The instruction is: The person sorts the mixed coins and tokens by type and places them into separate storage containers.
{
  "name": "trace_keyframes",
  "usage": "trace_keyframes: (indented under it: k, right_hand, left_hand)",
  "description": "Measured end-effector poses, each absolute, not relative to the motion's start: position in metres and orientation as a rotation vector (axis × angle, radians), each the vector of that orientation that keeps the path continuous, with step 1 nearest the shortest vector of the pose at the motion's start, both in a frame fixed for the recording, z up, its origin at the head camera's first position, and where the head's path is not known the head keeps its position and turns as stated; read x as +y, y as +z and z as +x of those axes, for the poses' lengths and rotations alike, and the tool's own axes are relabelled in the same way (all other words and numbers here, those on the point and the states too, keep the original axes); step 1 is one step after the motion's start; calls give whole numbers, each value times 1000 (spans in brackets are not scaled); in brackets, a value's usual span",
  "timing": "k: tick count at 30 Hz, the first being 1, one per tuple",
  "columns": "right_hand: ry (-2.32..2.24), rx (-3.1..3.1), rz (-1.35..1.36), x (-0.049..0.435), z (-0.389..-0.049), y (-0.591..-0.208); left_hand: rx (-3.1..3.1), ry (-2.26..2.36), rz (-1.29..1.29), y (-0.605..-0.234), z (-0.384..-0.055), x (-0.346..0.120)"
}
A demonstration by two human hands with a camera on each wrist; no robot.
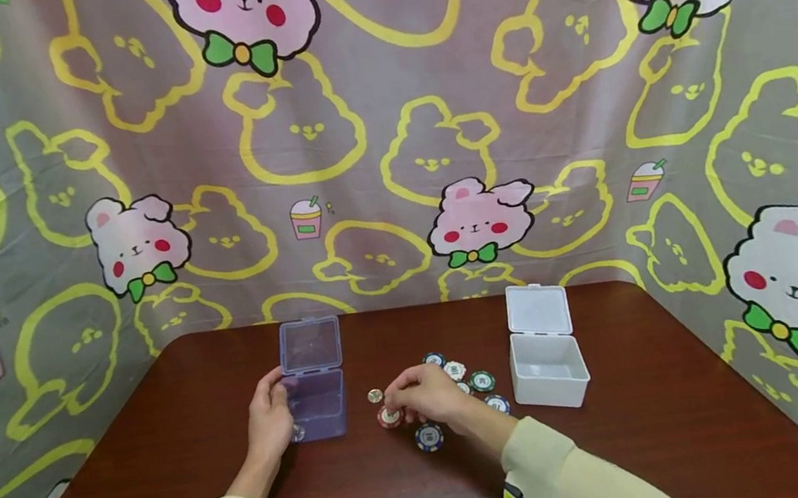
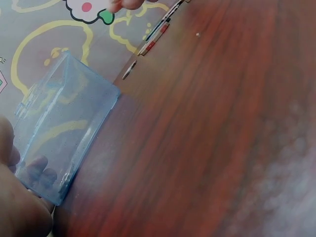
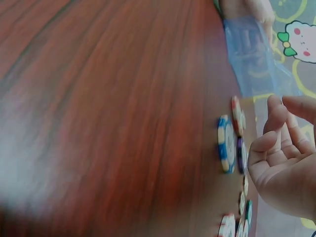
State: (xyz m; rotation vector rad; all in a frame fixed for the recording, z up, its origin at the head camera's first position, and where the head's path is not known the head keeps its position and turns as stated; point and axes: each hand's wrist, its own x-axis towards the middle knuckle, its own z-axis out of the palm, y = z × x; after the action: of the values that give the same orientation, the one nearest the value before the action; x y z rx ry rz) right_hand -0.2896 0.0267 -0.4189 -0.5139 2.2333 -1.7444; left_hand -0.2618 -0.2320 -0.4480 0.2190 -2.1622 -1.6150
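Red-and-white poker chip (image 1: 389, 419) at centre, right hand (image 1: 427, 392) near it, thumb and forefinger meeting, hold unclear, left hand (image 1: 269, 415) gripping translucent purple box (image 1: 329, 427), shiny disc (image 1: 298, 433) inside, white box (image 1: 552, 390) right.

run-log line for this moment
left hand: touches translucent blue plastic box | right hand: over red-and-white round chip, grip unclear | white rectangular plastic box: open

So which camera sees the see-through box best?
The head view: nearly all of the see-through box shows, even its open lid. The left wrist view shows its side close up; the right wrist view shows it farther off.
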Motion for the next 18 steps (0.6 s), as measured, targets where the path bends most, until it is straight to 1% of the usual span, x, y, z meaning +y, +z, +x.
trace_keyframes:
  k: [11, 18]
  right_hand:
    - [-1666, 2295, -584, 55, -293, -420]
    - [-1604, 2330, -549, 75, -295, -420]
  left_hand:
    - [-2173, -1635, 242, -448, -264, -232]
    - [-2178, -1649, 236, -447, -264, -233]
